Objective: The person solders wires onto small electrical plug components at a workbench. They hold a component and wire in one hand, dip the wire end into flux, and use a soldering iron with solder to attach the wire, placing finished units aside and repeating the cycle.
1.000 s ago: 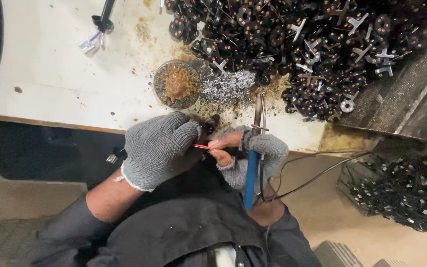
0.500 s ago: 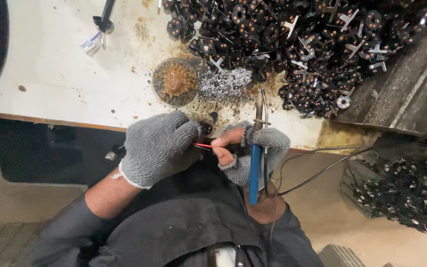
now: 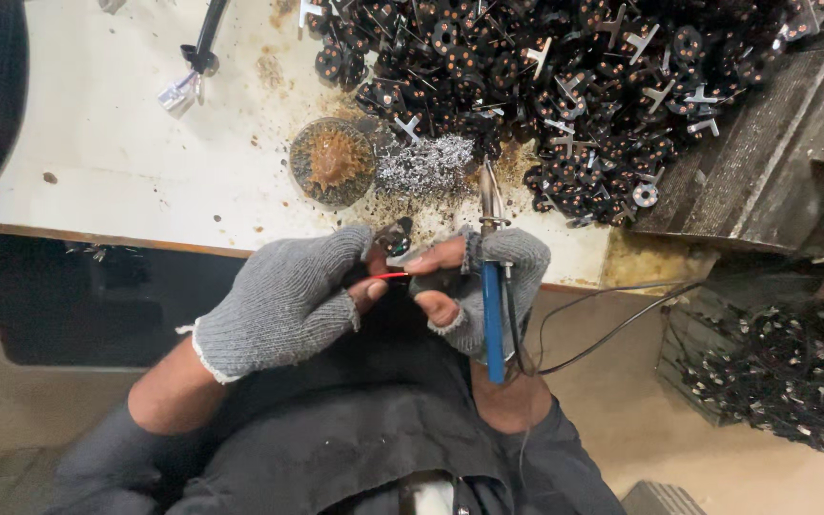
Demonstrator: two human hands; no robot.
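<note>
1. The left hand (image 3: 283,303), covered by a grey knitted fingerless glove, is closed at the fingertips on a thin red wire (image 3: 390,276), which is pinched between thumb and forefinger
2. A small dark round component with a metal tab (image 3: 396,236) is seen just above the left thumb, touching both hands' fingertips; which hand bears it cannot be told
3. The right hand (image 3: 479,286), gloved in the same grey knit, is wrapped around a blue-handled soldering iron (image 3: 493,305), with the bare forefinger and thumb stretched left toward the red wire's end
4. The iron is held roughly upright, its metal tip (image 3: 486,186) pointing away from the right hand toward the bench, and its black cord (image 3: 612,329) trailing off to the right of that hand
5. A tangled wad of silvery metal wool (image 3: 426,164) lies just beyond the iron's tip, above both hands
6. A round tin of brown, crusted paste (image 3: 332,162) sits to the left of the wool, above the left hand
7. A big heap of black round components with copper windings and metal tabs (image 3: 545,86) is spread above and right of the right hand on the stained white worktop (image 3: 116,162)
8. A dark crate of similar parts (image 3: 774,381) stands lower, well to the right of the right hand
</note>
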